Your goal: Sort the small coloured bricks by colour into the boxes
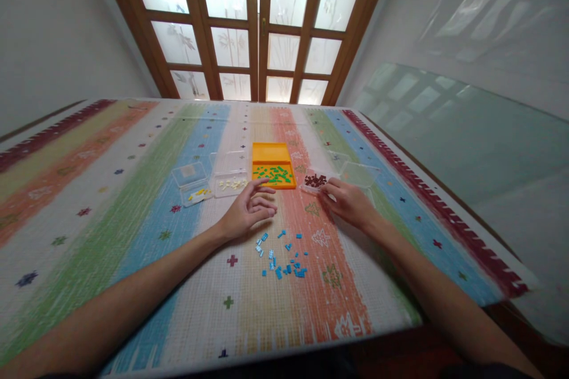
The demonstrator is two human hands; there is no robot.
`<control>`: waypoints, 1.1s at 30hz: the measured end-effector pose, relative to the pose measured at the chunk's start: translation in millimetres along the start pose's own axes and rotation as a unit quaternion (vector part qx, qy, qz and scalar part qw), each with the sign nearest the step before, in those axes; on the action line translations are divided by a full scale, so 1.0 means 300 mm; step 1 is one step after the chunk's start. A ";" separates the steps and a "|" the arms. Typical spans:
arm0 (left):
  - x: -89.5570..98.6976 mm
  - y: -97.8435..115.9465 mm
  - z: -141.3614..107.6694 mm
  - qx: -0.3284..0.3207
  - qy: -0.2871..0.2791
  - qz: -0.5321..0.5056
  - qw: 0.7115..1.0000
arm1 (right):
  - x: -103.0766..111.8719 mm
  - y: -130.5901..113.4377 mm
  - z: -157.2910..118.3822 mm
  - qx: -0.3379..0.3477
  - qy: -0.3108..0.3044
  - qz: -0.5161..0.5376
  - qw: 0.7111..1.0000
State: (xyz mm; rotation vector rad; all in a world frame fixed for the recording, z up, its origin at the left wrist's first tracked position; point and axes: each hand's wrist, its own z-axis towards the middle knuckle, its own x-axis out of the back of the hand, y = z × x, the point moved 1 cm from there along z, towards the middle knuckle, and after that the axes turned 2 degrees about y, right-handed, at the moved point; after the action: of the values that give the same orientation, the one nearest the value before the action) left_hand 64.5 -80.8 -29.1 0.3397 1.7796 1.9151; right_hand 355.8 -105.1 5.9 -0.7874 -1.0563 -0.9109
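Observation:
My left hand hovers or rests just in front of the orange box, its fingers apart and nothing in them. Green toy bricks lie inside that box, whose lid stands open. My right hand is at the front right corner of a clear plastic box of dark brown bricks. Its fingers are bent together in a pinch, and whatever they hold is hidden. Between my forearms, small blue bricks lie scattered loose on the striped tablecloth.
Left of the orange box stand a clear box of cream bricks and another clear box of yellow pieces, lids raised. At the right is another open clear box. The table's near edge drops off below; wooden glazed doors stand behind.

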 end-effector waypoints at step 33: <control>-0.006 0.009 -0.001 0.005 -0.012 0.055 0.998 | 0.067 0.142 -0.202 -0.107 -0.007 -0.086 0.991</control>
State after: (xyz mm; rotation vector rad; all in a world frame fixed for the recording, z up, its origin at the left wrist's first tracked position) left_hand 65.4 -82.1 -26.3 0.4722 1.7894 1.9681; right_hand 421.2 -145.2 2.1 -0.8904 -1.0630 -1.1811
